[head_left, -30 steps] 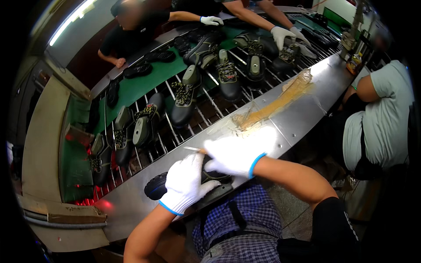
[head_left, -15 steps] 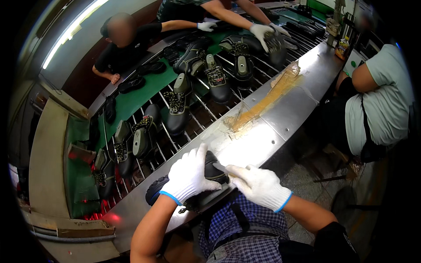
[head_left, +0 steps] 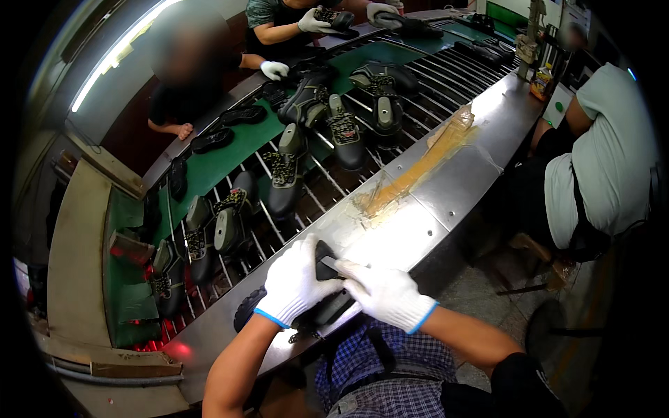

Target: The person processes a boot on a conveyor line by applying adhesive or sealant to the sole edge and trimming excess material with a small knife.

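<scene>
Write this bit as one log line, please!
Left hand: on black shoe | right hand: holding thin flat tool at that shoe | lace-up shoes: lying across metal bars

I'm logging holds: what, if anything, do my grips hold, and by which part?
Left grip: shoe, exact part hidden. Right grip: thin tool, by its right end.

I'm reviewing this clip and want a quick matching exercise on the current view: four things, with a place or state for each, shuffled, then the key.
1. Wearer's left hand
2. Wearer's right hand
3. Brownish strip
4. Person in a pale shirt

A. Gripping a slim tool
B. At the picture's right
C. Laid over a dark shoe
D. Lying along the metal ledge

Pairs: 1-C, 2-A, 3-D, 4-B
</scene>
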Tool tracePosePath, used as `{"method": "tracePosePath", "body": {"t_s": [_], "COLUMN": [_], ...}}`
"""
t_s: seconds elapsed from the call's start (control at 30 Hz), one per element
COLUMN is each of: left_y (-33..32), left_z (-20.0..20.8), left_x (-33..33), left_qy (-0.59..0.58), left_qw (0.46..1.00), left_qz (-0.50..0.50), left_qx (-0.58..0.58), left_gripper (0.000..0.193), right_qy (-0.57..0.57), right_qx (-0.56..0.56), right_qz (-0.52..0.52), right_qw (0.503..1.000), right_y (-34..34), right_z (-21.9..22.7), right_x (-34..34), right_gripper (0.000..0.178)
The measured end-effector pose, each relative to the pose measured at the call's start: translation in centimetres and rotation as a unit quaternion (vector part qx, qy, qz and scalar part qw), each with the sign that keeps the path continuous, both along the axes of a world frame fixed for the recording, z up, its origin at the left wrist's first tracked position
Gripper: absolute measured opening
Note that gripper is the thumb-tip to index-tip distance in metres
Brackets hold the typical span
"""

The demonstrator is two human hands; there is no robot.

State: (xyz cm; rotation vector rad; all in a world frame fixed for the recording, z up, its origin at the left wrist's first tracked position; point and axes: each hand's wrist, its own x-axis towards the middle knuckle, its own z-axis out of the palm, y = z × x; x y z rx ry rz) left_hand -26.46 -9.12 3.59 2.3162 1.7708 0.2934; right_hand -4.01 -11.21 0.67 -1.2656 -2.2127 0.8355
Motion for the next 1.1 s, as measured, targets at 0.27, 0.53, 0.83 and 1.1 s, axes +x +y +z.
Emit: {"method": "tracePosePath", "body": {"t_s": [0.27, 0.53, 0.83, 1.1], "left_y": [-1.1, -0.3, -2.6, -13.2], "left_z": [0.0, 0.4, 1.2, 3.4], "left_x": [0.3, 0.2, -4.8, -13.9], "left_qy": [0.024, 0.026, -0.075, -0.072], "left_qw": [1.0, 0.998, 0.997, 0.987], "left_qz": [0.015, 0.015, -0.022, 0.14], "left_qx": [-0.012, -0.049, 0.008, -0.018], "left_gripper": [0.105, 0.107, 0.097, 0.096], "right_qy": [0.048, -0.135, -0.204, -0.191], "right_qx": [-0.192, -0.12, -0.041, -0.098], "right_qz": [-0.007, 0.177, 0.159, 0.131], "right_qw": [0.98, 0.968, 0.965, 0.968], "right_y": [2.1, 5.0, 6.0, 1.2], "right_z": [0.7, -3.3, -1.0, 3.9], "right_x": [1.8, 1.2, -2.0, -1.2], "right_gripper": [0.048, 0.036, 0.039, 0.054]}}
